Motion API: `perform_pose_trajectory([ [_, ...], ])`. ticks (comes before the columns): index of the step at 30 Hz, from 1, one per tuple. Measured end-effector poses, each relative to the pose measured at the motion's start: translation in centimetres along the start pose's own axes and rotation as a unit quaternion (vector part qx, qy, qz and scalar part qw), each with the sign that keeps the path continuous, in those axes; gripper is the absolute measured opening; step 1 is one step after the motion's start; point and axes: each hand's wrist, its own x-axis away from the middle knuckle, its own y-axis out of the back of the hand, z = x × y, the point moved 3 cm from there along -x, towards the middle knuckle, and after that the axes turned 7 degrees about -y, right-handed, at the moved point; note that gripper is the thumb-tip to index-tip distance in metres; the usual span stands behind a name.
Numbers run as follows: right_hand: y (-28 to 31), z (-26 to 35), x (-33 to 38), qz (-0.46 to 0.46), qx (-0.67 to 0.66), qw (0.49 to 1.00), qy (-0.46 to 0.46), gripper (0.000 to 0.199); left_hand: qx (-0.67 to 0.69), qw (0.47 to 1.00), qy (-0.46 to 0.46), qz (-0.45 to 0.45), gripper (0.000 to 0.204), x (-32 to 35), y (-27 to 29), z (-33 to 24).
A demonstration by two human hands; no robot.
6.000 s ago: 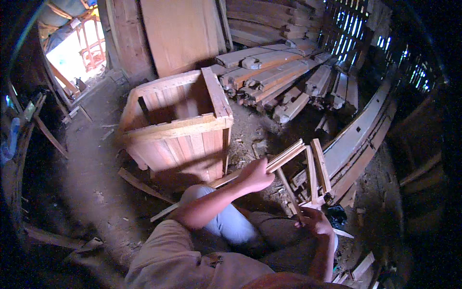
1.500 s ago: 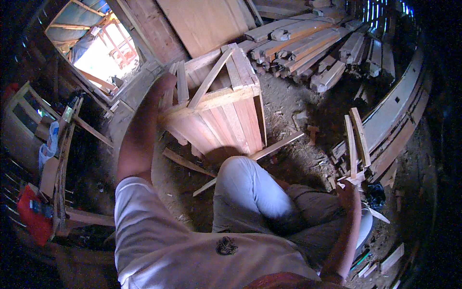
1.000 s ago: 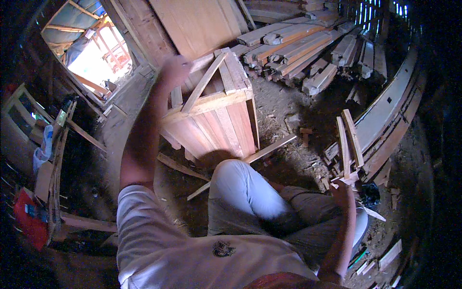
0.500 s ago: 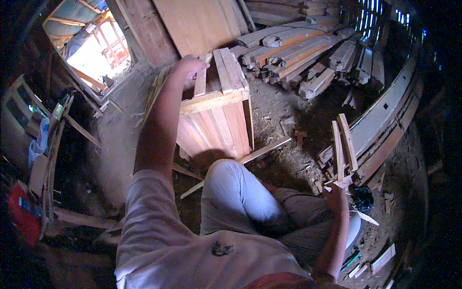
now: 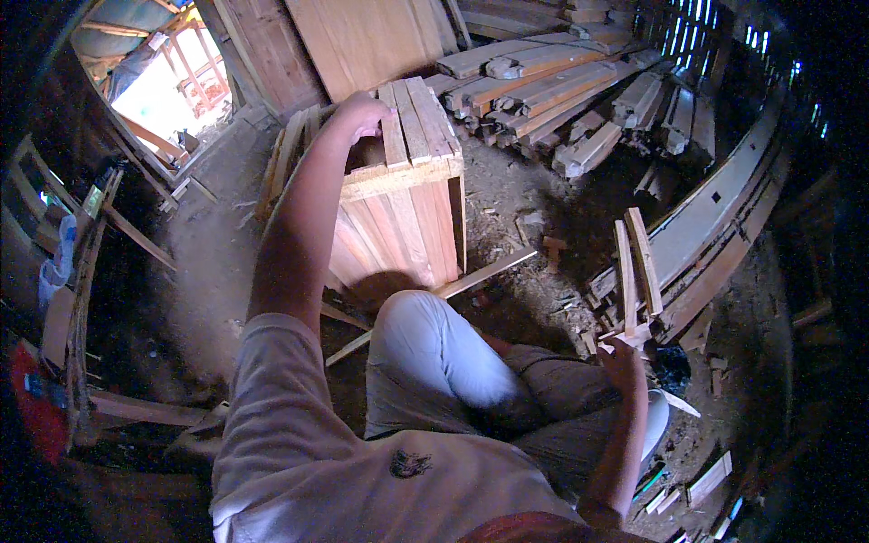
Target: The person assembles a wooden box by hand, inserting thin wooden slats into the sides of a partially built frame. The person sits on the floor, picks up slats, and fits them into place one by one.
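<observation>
A box-shaped wooden crate (image 5: 395,231) with sides of upright slats stands in front of me, and several slats lie across its top. My left hand (image 5: 362,116) reaches over the crate, its fingers closed on the end of the leftmost top slat (image 5: 394,134). That slat lies close beside a second top slat (image 5: 413,125). Left of it the top is open and dark, partly hidden by my arm. Low on the right, my right hand (image 5: 623,360) is closed beside my knee, near a pale wood offcut (image 5: 638,335). What its fingers hold is too small to make out.
Two narrow strips (image 5: 641,262) lean up beyond my right hand. A thin batten (image 5: 489,271) lies on the ground by the crate. Stacked timber (image 5: 543,90) fills the back right, and a plywood sheet (image 5: 367,41) stands behind the crate. Long boards (image 5: 715,226) lie at right.
My left hand has shifted the leftmost top slat to the right, closing the gap to its neighbour. My right hand stays in about the same place. The view has moved slightly.
</observation>
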Motion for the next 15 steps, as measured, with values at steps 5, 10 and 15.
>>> perform_pose_trajectory([
  [5,0.3,0.6,0.3,0.015,0.026,0.999,-0.034,0.037,-0.065,0.997,0.039,-0.004,0.039,-0.6,2.2,0.2],
  [10,0.4,2.2,1.4,-0.010,0.034,0.999,-0.003,0.037,-0.483,0.866,-0.109,-0.075,0.050,0.9,11.3,0.2],
  [15,0.6,1.9,1.3,-0.024,0.025,0.999,0.024,0.037,-0.611,0.788,-0.059,-0.051,0.058,6.5,10.0,0.1],
])
